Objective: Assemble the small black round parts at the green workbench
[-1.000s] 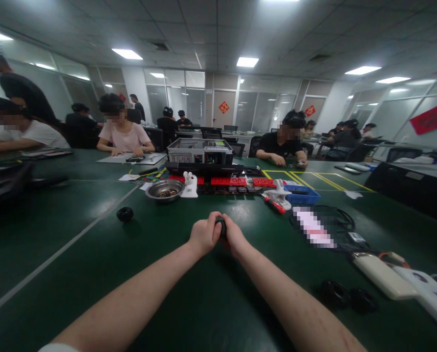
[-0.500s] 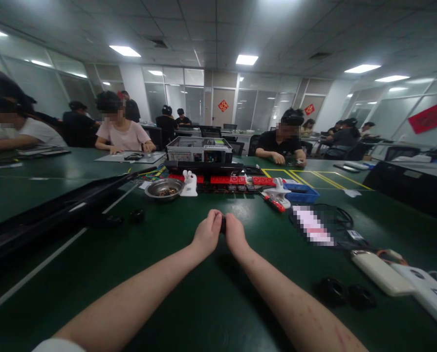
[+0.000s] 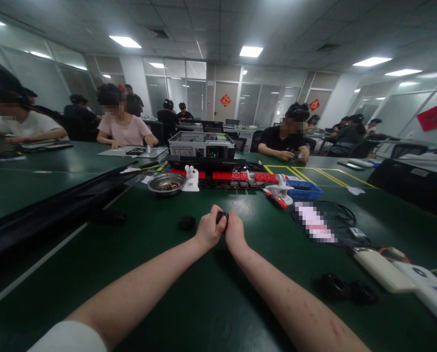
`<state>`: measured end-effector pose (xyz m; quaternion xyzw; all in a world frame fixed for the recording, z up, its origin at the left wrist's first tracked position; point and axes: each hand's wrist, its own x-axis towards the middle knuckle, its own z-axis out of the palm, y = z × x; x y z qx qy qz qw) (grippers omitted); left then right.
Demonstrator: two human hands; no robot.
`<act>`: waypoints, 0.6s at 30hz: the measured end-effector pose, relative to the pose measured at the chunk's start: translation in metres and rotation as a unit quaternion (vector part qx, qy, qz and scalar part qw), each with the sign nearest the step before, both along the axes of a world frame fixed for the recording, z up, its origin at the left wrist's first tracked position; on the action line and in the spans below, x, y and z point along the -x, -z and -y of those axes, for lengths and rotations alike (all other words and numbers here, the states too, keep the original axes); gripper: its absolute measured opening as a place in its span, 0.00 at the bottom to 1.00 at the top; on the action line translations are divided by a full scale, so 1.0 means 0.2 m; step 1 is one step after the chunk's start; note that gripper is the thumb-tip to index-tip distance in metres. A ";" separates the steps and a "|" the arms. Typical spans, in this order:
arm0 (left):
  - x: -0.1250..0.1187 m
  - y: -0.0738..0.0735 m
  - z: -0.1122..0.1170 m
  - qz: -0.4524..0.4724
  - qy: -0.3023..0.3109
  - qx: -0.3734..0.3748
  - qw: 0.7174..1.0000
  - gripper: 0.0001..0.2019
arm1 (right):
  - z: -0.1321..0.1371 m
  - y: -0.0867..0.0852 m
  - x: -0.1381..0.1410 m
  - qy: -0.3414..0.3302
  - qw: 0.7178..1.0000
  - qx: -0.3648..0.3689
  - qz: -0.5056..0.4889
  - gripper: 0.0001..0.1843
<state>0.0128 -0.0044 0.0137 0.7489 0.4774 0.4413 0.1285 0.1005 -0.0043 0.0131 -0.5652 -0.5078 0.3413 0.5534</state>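
Above the green table, my left hand (image 3: 210, 228) is closed round a small black part (image 3: 222, 216), its thumb on the near side. My right hand (image 3: 235, 231) presses in from the other side, its fingers curled and partly hidden behind the part. What kind of part it is cannot be made out. On the table just left of my left hand lies a dark round black piece (image 3: 187, 223). Farther left is another dark piece (image 3: 113, 217), blurred against the table.
Beyond my hands stand a metal bowl (image 3: 166, 189) of small parts, a white stand (image 3: 191, 181), a red-handled tool (image 3: 277, 200) and a blue tray (image 3: 306, 193). A long black panel (image 3: 53, 205) lies left. Two black rings (image 3: 335, 287) and a power bank-like block (image 3: 383, 271) lie right.
A black piece that lay farther left is now beside my left hand. The part in my hands has turned and shows more of its top. The view has shifted slightly.
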 end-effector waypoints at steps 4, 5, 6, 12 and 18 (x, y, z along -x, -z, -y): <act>-0.05 0.02 0.01 0.093 -0.023 0.034 0.995 0.15 | 0.02 0.00 -0.03 -0.001 0.989 -0.091 0.113 0.15; -0.05 0.02 0.01 0.103 -0.024 0.043 0.994 0.16 | 0.02 -0.01 -0.03 -0.007 0.987 -0.093 0.134 0.14; -0.04 0.02 0.01 0.096 -0.021 0.052 0.994 0.17 | 0.01 -0.01 -0.04 -0.015 0.986 -0.088 0.143 0.14; 0.16 -0.07 -0.02 -0.199 -0.031 -0.006 0.980 0.25 | -0.07 0.04 -0.10 -0.004 0.993 -0.085 0.079 0.15; 0.33 -0.02 -0.08 -0.316 -0.100 0.095 0.939 0.25 | -0.18 0.13 -0.19 0.025 0.998 -0.031 0.049 0.16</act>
